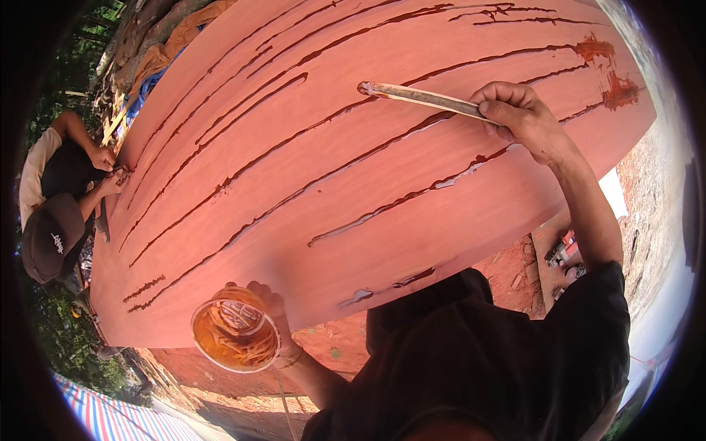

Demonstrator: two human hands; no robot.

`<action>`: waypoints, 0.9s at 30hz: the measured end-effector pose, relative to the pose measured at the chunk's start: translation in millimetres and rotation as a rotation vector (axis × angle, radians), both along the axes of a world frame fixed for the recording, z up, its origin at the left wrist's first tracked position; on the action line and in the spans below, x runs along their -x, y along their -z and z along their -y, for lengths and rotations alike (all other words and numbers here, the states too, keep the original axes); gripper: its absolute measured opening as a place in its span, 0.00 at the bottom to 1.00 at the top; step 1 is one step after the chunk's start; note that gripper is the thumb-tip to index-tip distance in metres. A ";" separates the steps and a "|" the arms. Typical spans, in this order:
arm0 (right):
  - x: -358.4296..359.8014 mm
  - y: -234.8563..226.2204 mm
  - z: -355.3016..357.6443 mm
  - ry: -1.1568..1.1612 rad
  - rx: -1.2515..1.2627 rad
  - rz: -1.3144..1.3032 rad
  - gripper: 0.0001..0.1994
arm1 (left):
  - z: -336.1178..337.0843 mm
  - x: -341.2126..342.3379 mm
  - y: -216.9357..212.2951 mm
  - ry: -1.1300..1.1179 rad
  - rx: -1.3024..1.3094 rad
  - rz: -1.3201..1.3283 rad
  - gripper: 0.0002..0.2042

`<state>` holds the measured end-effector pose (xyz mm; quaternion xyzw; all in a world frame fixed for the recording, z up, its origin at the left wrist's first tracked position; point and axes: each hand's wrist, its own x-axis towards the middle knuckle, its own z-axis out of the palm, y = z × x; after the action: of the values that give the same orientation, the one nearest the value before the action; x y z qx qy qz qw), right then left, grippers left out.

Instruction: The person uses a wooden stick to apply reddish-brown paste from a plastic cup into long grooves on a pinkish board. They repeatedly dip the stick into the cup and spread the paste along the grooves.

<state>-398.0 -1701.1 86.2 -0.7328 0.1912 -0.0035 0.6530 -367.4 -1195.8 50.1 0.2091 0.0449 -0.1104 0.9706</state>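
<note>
Right hand (518,110) fingers clenched on stick (421,97) pointing left, left hand (276,316) gripping cup (235,338)

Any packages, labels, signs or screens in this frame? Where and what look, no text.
No packages, signs or screens in view.
White printed mark: on the dark brown cap of a second person at the left edge; small, white on brown.
Round clear container of amber liquid: held in the left hand below the pink wooden hull; no label visible.
Pale wooden stick: in the right hand; unmarked.
</note>
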 end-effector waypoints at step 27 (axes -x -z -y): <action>-65.6 6.6 -53.9 -0.230 0.703 0.184 0.09 | -12.9 6.7 33.9 0.076 0.005 0.056 0.30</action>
<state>-332.4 -1647.2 79.6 -0.9254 0.0354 -0.0613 0.3723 -374.1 -1182.9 16.2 0.2114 0.0097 -0.1413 0.9671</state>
